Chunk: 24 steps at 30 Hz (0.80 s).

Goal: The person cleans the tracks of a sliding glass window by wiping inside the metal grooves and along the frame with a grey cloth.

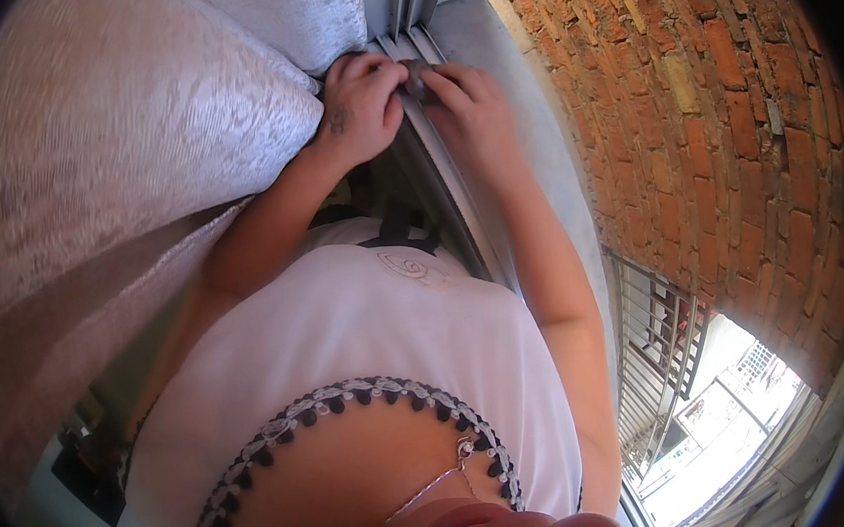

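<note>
A small grey-brown wad (417, 77), perhaps cloth, lies between my hands over the metal tracks of a sliding window frame (440, 123). Its material is too blurred to tell. My left hand (365, 103), with a tattoo on its back, pinches the wad's left side between thumb and fingers, beside the hem of a pale curtain (255, 82). From the other side, the bent fingers of my right hand (474, 104) press on the wad; its thumb is hidden. My right forearm passes above the pale sill (530, 118).
The curtain fills the left side and hangs against my left arm. A red brick wall (717, 110) rises outside, beyond the sill. Below it are a metal window grille (647, 342) and a bright outdoor area. A dark object (90, 473) stands indoors at the lower left.
</note>
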Tool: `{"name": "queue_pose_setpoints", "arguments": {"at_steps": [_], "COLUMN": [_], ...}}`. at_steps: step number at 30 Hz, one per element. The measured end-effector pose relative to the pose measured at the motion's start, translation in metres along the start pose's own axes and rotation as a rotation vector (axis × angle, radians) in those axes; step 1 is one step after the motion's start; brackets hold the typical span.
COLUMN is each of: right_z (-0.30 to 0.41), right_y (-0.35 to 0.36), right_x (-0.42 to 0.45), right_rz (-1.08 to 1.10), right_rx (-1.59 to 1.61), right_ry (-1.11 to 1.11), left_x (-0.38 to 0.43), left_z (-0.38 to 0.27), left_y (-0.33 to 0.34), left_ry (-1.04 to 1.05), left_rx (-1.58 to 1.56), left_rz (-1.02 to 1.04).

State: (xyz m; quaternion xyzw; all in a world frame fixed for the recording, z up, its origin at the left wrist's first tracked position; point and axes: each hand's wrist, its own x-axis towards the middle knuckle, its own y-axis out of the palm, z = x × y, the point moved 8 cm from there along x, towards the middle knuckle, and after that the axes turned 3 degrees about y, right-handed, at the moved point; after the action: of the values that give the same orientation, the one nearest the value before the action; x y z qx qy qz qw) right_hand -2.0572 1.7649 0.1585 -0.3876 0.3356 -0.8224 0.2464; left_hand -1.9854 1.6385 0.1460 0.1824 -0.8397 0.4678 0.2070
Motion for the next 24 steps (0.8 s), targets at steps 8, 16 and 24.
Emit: {"name": "queue_pose_setpoints", "arguments": {"at_steps": [8,16,24], "right_z": [-0.029,-0.006,-0.009], "right_y": [0.062,-0.016,0.040], "right_x": [0.040,-0.021,0.008], "right_rz": [0.026,-0.141,0.204], "right_rx": [-0.263,0.101,-0.225], "right_ry": [0.223,0.434,0.207], "left_x": [0.005,0.005,0.005], "left_z": [0.014,-0.030,0.014], "left_y": [-0.006,0.007,-0.002], "left_ry": [-0.013,0.118,-0.013], "left_rx": [-0.079,-0.102,-0.096], "left_rz": [-0.137,0.192,0.031]}}
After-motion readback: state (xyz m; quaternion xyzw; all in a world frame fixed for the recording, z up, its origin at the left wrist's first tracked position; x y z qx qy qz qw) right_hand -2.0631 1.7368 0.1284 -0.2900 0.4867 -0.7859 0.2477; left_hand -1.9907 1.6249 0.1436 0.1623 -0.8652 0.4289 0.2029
